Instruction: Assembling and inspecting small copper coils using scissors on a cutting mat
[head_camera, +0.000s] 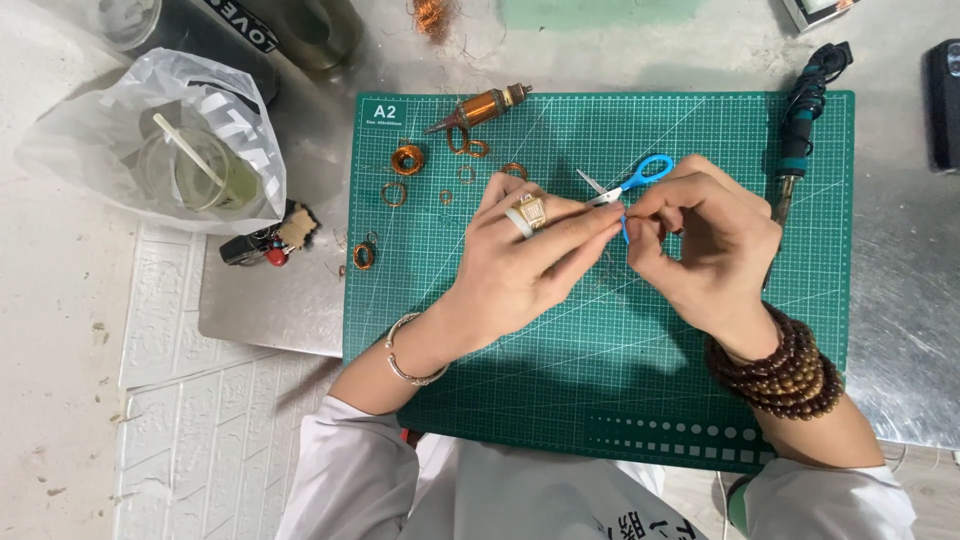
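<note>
— What lies on the table (905, 330)?
— A green cutting mat (600, 380), a plastic bag (150, 150) far left, a small lighter (262, 245) beside the mat's left edge.
— On the mat?
— Copper coils (407, 158), a soldering iron (800, 130) at right.

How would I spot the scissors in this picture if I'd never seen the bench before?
Start at the green cutting mat in the middle of the bench. Above its centre the left hand and right hand meet; the scissors sit at their fingertips, held by the right hand. They are small, with bright blue loop handles and short silver blades, unlike the copper wire coils to the left.
</note>
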